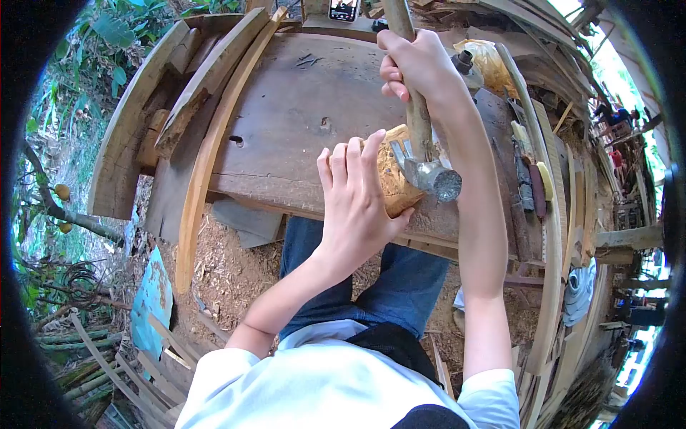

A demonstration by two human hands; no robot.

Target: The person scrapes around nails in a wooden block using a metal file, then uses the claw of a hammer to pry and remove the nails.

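Note:
My right hand (421, 68) is wrapped round the wooden handle of a claw hammer (432, 177), well up from its metal head. The head hangs over a yellowish-brown wood block (389, 171) at the near edge of the workbench (293, 107); whether they touch I cannot tell. My left hand (357, 189) grips the block from the near left, fingers along its left side and thumb by its lower right. Part of the block is hidden behind my fingers and the hammer.
Curved planks (207, 86) line the bench's left side. On the right lie several hand tools (532, 182) and a long curved board (547, 214). A dark bottle top (464, 61) and yellowish plastic bag (493, 61) stand behind my right arm. A phone (344, 8) is at the far edge.

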